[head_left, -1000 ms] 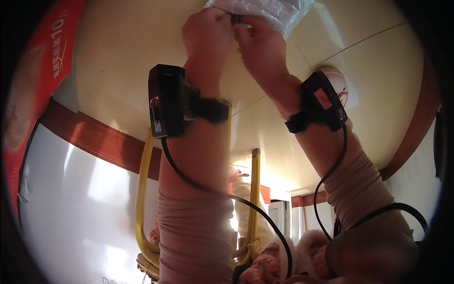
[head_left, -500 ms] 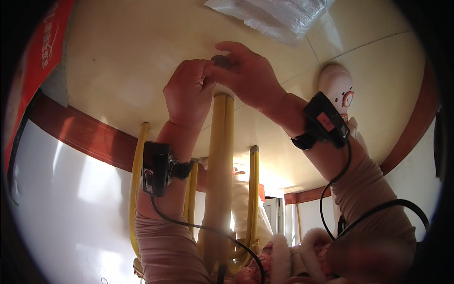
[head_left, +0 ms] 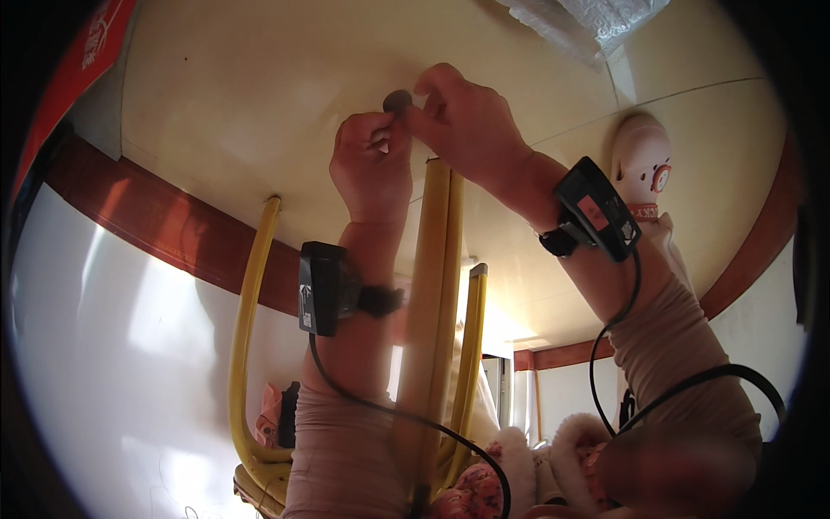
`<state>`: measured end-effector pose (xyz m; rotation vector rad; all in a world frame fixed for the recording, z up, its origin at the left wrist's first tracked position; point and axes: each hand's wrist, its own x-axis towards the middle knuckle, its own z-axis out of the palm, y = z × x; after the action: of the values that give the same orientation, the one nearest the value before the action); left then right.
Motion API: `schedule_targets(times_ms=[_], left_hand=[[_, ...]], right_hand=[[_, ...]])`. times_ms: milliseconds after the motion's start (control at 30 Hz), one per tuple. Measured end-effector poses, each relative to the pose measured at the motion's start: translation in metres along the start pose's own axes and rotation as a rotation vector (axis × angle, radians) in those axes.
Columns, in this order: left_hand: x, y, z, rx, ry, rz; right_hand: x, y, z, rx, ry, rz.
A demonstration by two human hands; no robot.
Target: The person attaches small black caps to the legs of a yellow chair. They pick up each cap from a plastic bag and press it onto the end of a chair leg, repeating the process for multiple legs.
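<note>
My left hand [head_left: 372,164] and my right hand [head_left: 462,121] meet above the tip of a yellow metal tube leg [head_left: 437,277] that rises between my forearms. A small round grey disc [head_left: 398,100] is pinched between the fingertips of both hands, just above the tube's end. My right hand's heel covers the tube's tip. Black devices with cables are strapped on both wrists. Two more yellow legs [head_left: 246,329] of the same frame stand to the left and behind.
The cream tiled floor [head_left: 225,112] has a red-brown band [head_left: 156,233] across it. A crumpled clear plastic bag [head_left: 588,22] lies at the top, a white slipper [head_left: 641,164] at the right, a red package [head_left: 78,78] at the upper left. Pink fluffy slippers [head_left: 553,458] show below.
Both hands came down from the plastic bag to the tip of the yellow leg. The grey disc now shows between their fingertips, and the left hand no longer wraps the tube's end.
</note>
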<state>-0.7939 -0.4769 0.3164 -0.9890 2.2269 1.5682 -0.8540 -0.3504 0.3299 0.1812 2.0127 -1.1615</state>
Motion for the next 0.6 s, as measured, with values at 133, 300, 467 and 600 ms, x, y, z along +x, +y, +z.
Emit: schedule_targets(times_ms=[133,300,467,600], left_hand=[[-0.005,0.002,-0.003,0.078,0.011,-0.01],[-0.007,0.005,-0.002,0.289,-0.063,-0.069],[-0.006,-0.001,0.002,0.462,-0.073,-0.042],[-0.006,-0.006,0.003,0.462,-0.078,0.056]], right_hand=[[-0.003,0.002,0.008,0.271,-0.108,0.214],[-0.004,0.015,0.02,0.174,-0.016,0.01],[0.008,0.023,0.013,-0.121,-0.06,-0.318],[0.004,0.012,0.012,-0.025,-0.065,-0.069]])
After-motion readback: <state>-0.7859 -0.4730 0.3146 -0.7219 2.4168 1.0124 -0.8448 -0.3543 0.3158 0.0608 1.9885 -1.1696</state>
